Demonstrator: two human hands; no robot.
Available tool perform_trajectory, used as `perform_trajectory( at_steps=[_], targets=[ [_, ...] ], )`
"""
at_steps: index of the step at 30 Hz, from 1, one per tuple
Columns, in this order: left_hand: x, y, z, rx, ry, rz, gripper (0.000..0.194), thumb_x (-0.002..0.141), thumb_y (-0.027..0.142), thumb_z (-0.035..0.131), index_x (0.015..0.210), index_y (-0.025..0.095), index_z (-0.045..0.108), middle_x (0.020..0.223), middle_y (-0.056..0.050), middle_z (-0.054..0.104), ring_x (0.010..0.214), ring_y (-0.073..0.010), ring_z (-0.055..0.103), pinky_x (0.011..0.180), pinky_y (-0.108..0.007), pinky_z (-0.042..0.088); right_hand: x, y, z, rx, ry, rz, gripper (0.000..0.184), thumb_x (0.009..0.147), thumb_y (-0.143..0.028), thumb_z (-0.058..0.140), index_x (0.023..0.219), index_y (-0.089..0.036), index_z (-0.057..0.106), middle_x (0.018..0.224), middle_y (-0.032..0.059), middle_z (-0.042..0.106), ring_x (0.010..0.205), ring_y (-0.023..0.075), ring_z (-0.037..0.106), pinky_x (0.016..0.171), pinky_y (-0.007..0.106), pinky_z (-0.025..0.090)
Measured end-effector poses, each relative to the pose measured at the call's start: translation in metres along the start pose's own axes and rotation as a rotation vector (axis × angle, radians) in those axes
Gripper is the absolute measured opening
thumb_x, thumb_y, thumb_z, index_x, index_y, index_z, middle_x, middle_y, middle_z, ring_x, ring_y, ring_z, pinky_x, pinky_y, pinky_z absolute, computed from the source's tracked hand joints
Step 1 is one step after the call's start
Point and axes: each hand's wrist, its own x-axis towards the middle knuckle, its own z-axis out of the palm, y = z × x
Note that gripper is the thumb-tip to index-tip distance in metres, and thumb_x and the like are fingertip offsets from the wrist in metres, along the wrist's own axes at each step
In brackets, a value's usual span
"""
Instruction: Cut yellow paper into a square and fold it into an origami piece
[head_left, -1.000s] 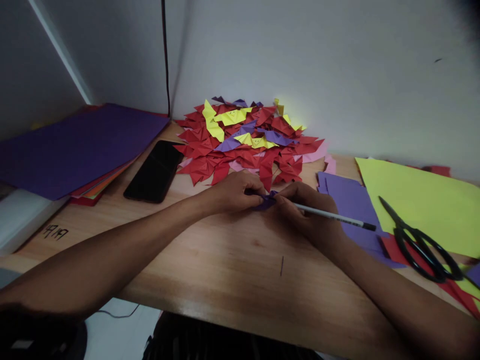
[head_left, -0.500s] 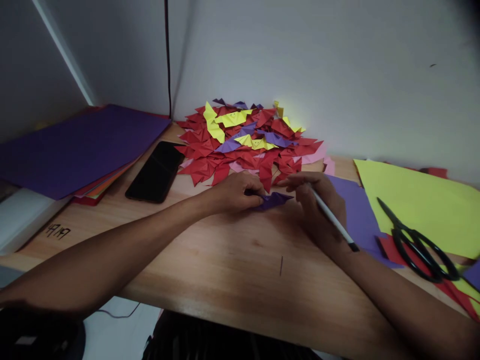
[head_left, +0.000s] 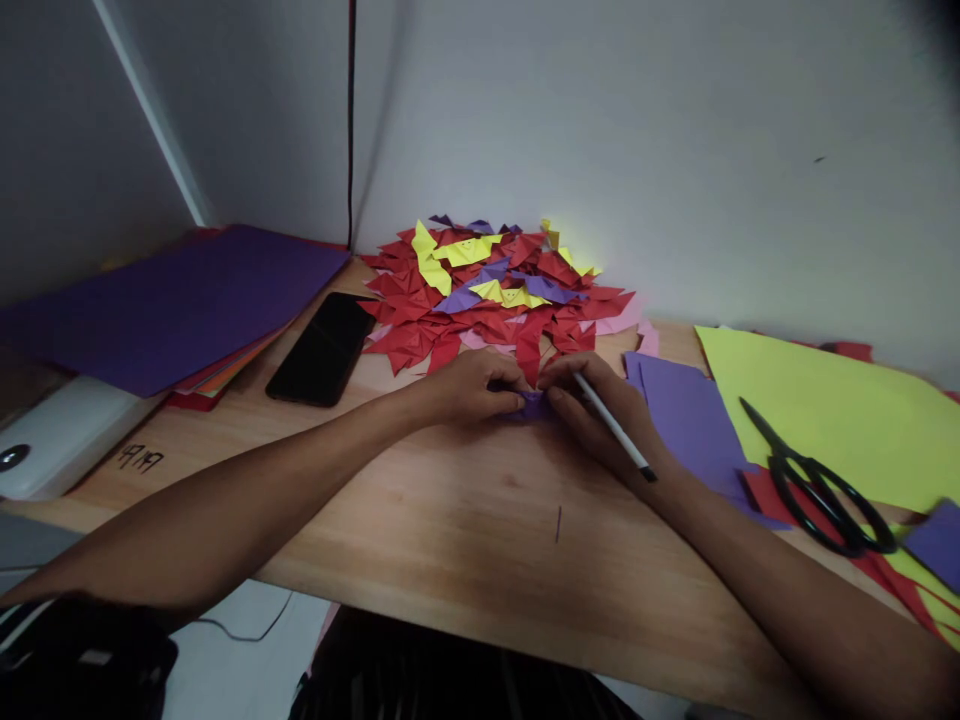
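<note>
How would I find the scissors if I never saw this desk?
On the wooden desk, find the big yellow sheet at right. The scissors lie over its near left corner. Their black handle loops set them apart from the coloured paper around them.

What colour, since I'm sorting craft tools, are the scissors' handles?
The handles are black, seen best in the head view.

Tabletop [head_left: 465, 520] count: hands, two, left hand [head_left: 476, 388] and right hand [head_left: 604, 415]. Pen [head_left: 616, 430], one. Phone [head_left: 321, 350], one. Scissors [head_left: 789, 456], one pair. Large yellow sheet [head_left: 825, 400], one. Sheet stack [head_left: 187, 305], one; layers uncountable. Heap of folded papers [head_left: 487, 325], one: yellow pieces [head_left: 466, 251], at least four; red pieces [head_left: 409, 313], many, overlapping, exact tally unclear.
</note>
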Motion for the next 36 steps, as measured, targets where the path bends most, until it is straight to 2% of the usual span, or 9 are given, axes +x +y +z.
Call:
perform_trajectory(
  at_steps=[3, 9, 15, 17, 21, 25, 29, 33, 36],
  targets=[
    [0.000, 0.001, 0.000, 0.012, 0.007, -0.011, 0.011, 0.078, 0.017, 0.061, 0.083, 0.015, 0.071, 0.086, -0.004, 0.071, 0.082, -0.0153, 0.063, 0.077, -0.026, 0.045, 0.001, 0.004, 0.001, 0.029, 0.015, -0.027, 0.016, 0.085, -0.021, 0.055, 0.101, -0.025, 0.056, 0.096, 0.0033, 0.068, 0.082, 0.0179, 0.065, 0.075, 0.032, 0.052],
    [-0.001, 0.005, 0.002, -0.058, 0.078, -0.120, 0.011, 0.076, 0.014, 0.061, 0.085, 0.014, 0.069, 0.078, -0.001, 0.069, 0.071, -0.0116, 0.059, 0.067, -0.022, 0.043, 0.005, 0.012, 0.000, 0.055, 0.123, -0.017, 0.011, 0.085, -0.026, 0.056, 0.095, -0.022, 0.057, 0.089, 0.0030, 0.067, 0.074, 0.0161, 0.062, 0.069, 0.030, 0.050],
    [-0.002, 0.007, 0.003, -0.157, 0.112, -0.154, 0.009, 0.077, 0.014, 0.058, 0.081, 0.013, 0.066, 0.072, 0.000, 0.064, 0.066, -0.0102, 0.055, 0.065, -0.021, 0.042, 0.006, 0.016, 0.001, 0.070, 0.182, 0.013, 0.016, 0.084, -0.032, 0.057, 0.095, -0.021, 0.059, 0.082, 0.0021, 0.065, 0.070, 0.0159, 0.059, 0.067, 0.030, 0.047],
    [-0.002, 0.007, 0.004, -0.171, 0.166, -0.168, 0.012, 0.076, 0.014, 0.058, 0.084, 0.013, 0.066, 0.074, 0.000, 0.065, 0.067, -0.0105, 0.055, 0.066, -0.022, 0.042, 0.006, 0.016, 0.001, 0.065, 0.193, 0.006, 0.018, 0.085, -0.033, 0.056, 0.096, -0.020, 0.059, 0.084, 0.0029, 0.065, 0.071, 0.0164, 0.059, 0.068, 0.030, 0.047],
    [-0.003, 0.008, 0.006, -0.121, 0.273, -0.174, 0.015, 0.075, 0.015, 0.058, 0.087, 0.014, 0.066, 0.078, -0.001, 0.066, 0.071, -0.0127, 0.057, 0.069, -0.023, 0.043, 0.005, 0.013, 0.000, 0.032, 0.202, -0.006, 0.018, 0.086, -0.032, 0.052, 0.097, -0.019, 0.059, 0.083, 0.0039, 0.064, 0.071, 0.0162, 0.057, 0.067, 0.029, 0.045],
    [-0.004, 0.011, 0.005, -0.018, 0.297, -0.140, 0.016, 0.080, 0.019, 0.054, 0.088, 0.016, 0.067, 0.081, -0.002, 0.067, 0.077, -0.0152, 0.058, 0.072, -0.025, 0.043, 0.006, 0.013, -0.002, 0.057, 0.249, -0.001, 0.018, 0.087, -0.033, 0.051, 0.095, -0.019, 0.058, 0.079, 0.0031, 0.062, 0.068, 0.0160, 0.055, 0.064, 0.028, 0.044],
    [-0.006, 0.012, 0.004, -0.025, 0.347, -0.161, 0.014, 0.079, 0.020, 0.055, 0.084, 0.017, 0.068, 0.082, -0.003, 0.068, 0.077, -0.0157, 0.059, 0.072, -0.025, 0.043, 0.009, 0.017, -0.002, 0.101, 0.303, 0.000, 0.018, 0.086, -0.033, 0.052, 0.095, -0.019, 0.058, 0.078, 0.0031, 0.062, 0.067, 0.0166, 0.056, 0.064, 0.029, 0.044],
    [-0.006, 0.015, -0.003, -0.086, 0.398, -0.204, 0.013, 0.078, 0.020, 0.057, 0.087, 0.016, 0.066, 0.075, -0.001, 0.064, 0.065, -0.0123, 0.055, 0.063, -0.023, 0.041, 0.009, 0.020, -0.002, 0.149, 0.328, 0.015, 0.019, 0.087, -0.034, 0.050, 0.097, -0.019, 0.058, 0.080, 0.0033, 0.063, 0.068, 0.0166, 0.056, 0.064, 0.029, 0.044],
    [-0.006, 0.022, -0.018, -0.145, 0.463, -0.186, 0.012, 0.076, 0.019, 0.059, 0.087, 0.015, 0.062, 0.072, 0.000, 0.059, 0.064, -0.0108, 0.054, 0.063, -0.022, 0.040, 0.008, 0.019, -0.003, 0.139, 0.324, -0.005, 0.020, 0.088, -0.034, 0.048, 0.098, -0.019, 0.058, 0.081, 0.0036, 0.063, 0.069, 0.0168, 0.056, 0.065, 0.029, 0.044]
  ],
)
